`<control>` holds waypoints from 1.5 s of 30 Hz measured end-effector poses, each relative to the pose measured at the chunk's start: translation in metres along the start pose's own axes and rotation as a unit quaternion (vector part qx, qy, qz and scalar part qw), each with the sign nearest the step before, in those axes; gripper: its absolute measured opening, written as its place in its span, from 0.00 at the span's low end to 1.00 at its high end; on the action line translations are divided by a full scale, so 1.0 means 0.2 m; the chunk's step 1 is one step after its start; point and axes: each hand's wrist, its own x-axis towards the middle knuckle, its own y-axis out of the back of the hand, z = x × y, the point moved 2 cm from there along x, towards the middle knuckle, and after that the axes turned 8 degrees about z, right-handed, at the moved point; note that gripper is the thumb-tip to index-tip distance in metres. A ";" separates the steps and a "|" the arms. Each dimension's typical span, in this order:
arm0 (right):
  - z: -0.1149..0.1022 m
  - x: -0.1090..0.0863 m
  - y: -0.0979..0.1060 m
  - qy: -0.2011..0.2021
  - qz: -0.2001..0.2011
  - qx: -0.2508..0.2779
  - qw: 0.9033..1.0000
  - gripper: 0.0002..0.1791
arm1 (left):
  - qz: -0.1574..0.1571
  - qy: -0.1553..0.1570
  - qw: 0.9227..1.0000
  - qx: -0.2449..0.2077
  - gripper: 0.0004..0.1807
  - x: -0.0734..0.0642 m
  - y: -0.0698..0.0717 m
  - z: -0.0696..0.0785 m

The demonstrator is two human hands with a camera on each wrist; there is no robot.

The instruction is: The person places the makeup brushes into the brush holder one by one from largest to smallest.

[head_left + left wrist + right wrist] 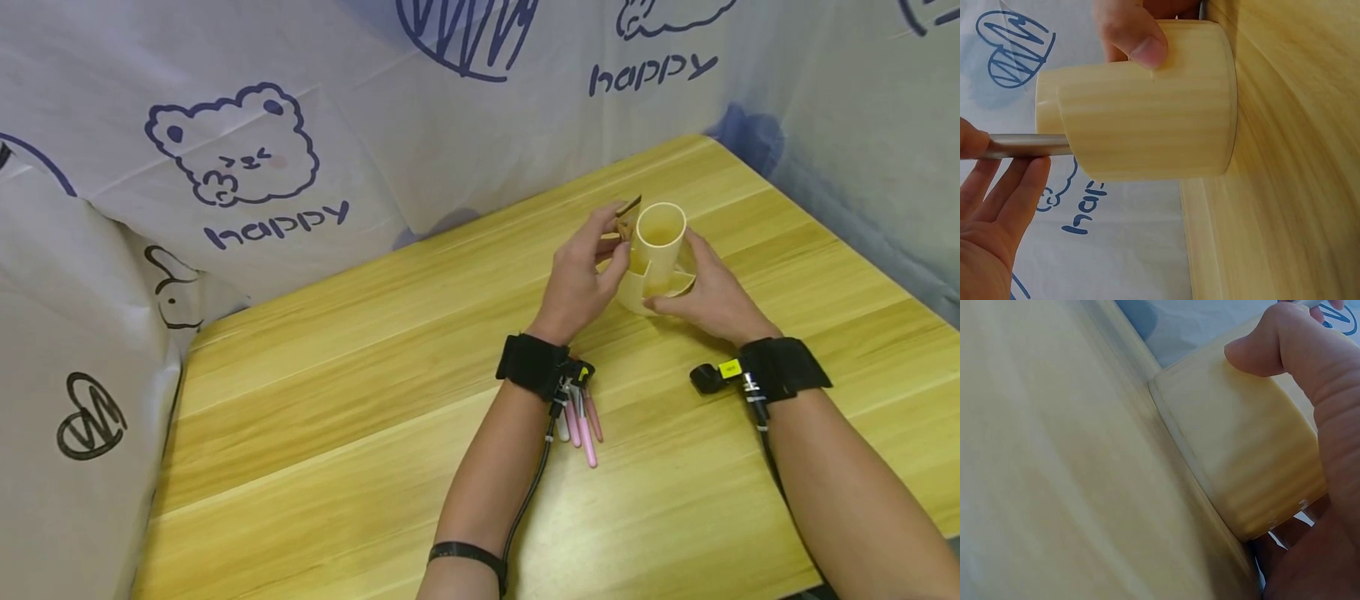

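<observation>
A cream, stepped holder [634, 293] with a tall round tube stands on the table. My right hand [716, 287] grips its side, with the thumb [1254, 356] across the front wall in the right wrist view. At the other side, my left hand [581, 271] pinches a makeup brush by its silver metal part [1029, 145]. The brush's lower end is hidden behind the holder's slanted rim in the left wrist view. Dark brown tips [628, 206] show above the left fingers in the head view. Their details are too small to tell.
Several pink- and white-handled brushes [585, 425] lie on the wooden table [360, 400], partly under the left wrist strap. A white cloth [360, 117] with blue drawings hangs behind the table. Cables run from both wrist cameras along the forearms.
</observation>
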 end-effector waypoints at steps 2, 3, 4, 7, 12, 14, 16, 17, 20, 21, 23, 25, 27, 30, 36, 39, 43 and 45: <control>0.00 0.00 0.00 0.000 0.000 -0.001 1.000 0.65 | -0.006 -0.001 1.000 0.003 0.24 0.00 0.00 0.00; 0.00 0.00 0.00 0.000 0.000 -0.001 1.000 0.65 | -0.010 -0.003 1.000 0.005 0.23 0.00 0.00 0.00; 0.00 0.00 0.00 0.001 -0.001 -0.001 1.000 0.65 | -0.014 -0.005 1.000 0.006 0.23 0.00 0.00 0.00; 0.00 0.00 0.00 0.003 -0.001 0.001 1.000 0.64 | -0.028 -0.011 1.000 0.008 0.22 0.00 0.00 0.00; 0.00 0.00 0.00 0.010 -0.003 0.013 1.000 0.63 | -0.048 -0.015 0.999 0.020 0.22 -0.01 0.00 -0.01; 0.00 0.00 0.00 0.012 -0.003 0.017 1.000 0.62 | -0.051 -0.012 0.998 0.021 0.23 -0.01 0.00 -0.02; 0.00 0.00 0.00 0.010 -0.002 0.011 1.000 0.62 | -0.050 -0.006 0.998 0.022 0.23 -0.01 0.00 -0.02; 0.00 0.00 0.00 0.008 -0.001 0.007 1.000 0.63 | -0.049 -0.003 0.999 0.024 0.23 -0.01 0.01 -0.03; 0.00 -0.01 0.00 0.000 0.003 -0.016 1.000 0.65 | -0.041 0.000 0.999 0.030 0.22 -0.01 0.02 -0.03; -0.01 -0.01 0.00 -0.001 0.005 -0.019 1.000 0.65 | -0.038 -0.001 0.999 0.033 0.21 -0.01 0.02 -0.03; -0.01 -0.01 0.00 0.000 0.010 -0.018 1.000 0.67 | -0.033 -0.003 0.999 0.034 0.21 -0.01 0.03 -0.04; -0.01 -0.01 -0.01 0.001 0.016 -0.013 1.000 0.69 | -0.030 -0.005 0.999 0.035 0.21 -0.01 0.03 -0.04; -0.01 -0.01 -0.01 0.000 0.021 -0.007 1.000 0.71 | -0.029 -0.005 0.999 0.036 0.20 -0.01 0.04 -0.03; -0.01 -0.01 -0.01 -0.006 0.027 -0.003 1.000 0.73 | -0.030 -0.004 0.999 0.037 0.20 -0.01 0.05 -0.03; -0.01 -0.01 -0.01 -0.004 0.034 0.006 0.999 0.70 | -0.024 -0.007 0.998 0.053 0.20 -0.02 0.06 -0.03; -0.02 -0.01 -0.01 0.004 0.030 0.007 1.000 0.69 | -0.022 -0.010 0.998 0.065 0.19 -0.02 0.07 -0.03; -0.02 -0.01 -0.01 0.013 0.021 0.001 1.000 0.67 | -0.022 -0.009 0.997 0.069 0.19 -0.03 0.08 -0.03; -0.02 -0.01 -0.01 0.014 0.016 -0.004 1.000 0.66 | -0.023 -0.006 0.997 0.068 0.19 -0.03 0.08 -0.03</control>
